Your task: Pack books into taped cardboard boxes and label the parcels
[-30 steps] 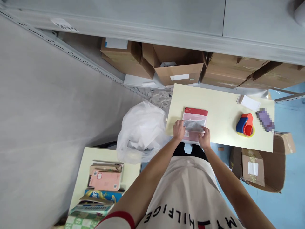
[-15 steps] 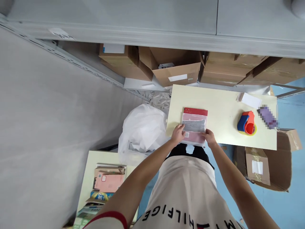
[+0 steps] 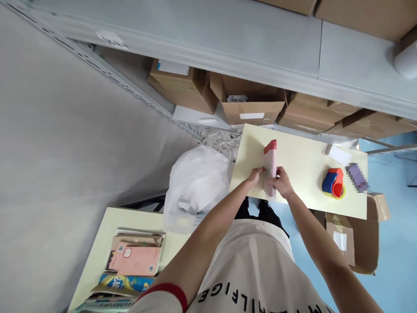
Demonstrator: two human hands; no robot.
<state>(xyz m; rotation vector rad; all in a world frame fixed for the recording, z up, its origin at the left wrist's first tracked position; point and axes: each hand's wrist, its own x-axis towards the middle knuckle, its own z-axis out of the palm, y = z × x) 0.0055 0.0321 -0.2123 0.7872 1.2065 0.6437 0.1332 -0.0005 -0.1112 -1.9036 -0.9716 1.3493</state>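
Observation:
A thin red and pink book [image 3: 270,165] stands on edge above the cream table, its spine side turned up toward me. My right hand [image 3: 282,182] grips it from the right near its lower part, fingers closed round it. From the left, my left hand [image 3: 256,175] holds the book's other face with the fingertips, most of which are hidden behind it. Beneath both hands lies the cream tabletop [image 3: 301,152].
A red and blue tape dispenser [image 3: 333,182], a purple phone-like item [image 3: 357,177] and a white card [image 3: 339,154] lie on the table's right. A white plastic bag [image 3: 198,178] sits left. Books [image 3: 138,260] are stacked on another table. Cardboard boxes [image 3: 254,106] fill the shelf ahead.
The book lay flat with its face up and a hand at each side; now it is turned up on edge. My right hand has moved inward with it. The view has tilted.

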